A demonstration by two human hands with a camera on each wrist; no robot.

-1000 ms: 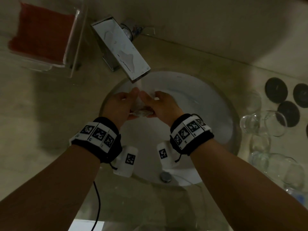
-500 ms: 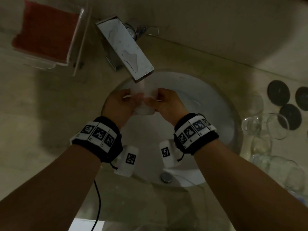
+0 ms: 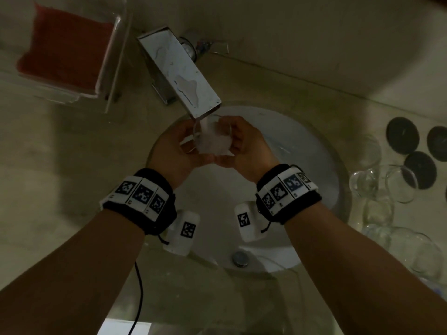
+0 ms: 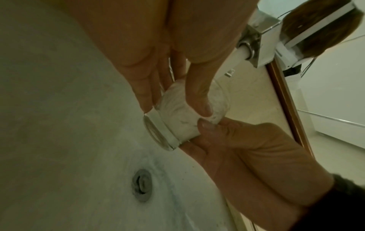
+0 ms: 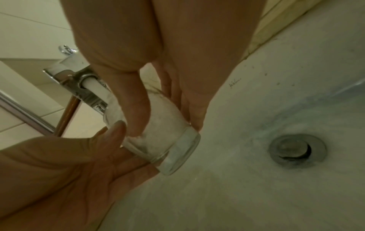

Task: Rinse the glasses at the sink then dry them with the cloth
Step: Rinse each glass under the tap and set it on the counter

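Head view: the glass [image 3: 212, 139] sits at frame centre under the tap [image 3: 183, 73], over the sink [image 3: 314, 151]. Left hand [image 3: 174, 148] and right hand [image 3: 244, 146] both clasp it.

Wrist views: fingers [image 4: 199, 100] wrap the wet wall; likely slippery, rigid, breakable. Grip the wall above the thick base.

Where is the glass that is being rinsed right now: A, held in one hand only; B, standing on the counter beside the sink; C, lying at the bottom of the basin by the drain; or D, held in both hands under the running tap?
D: the left hand and the right hand both grip the glass under the tap, above the basin.
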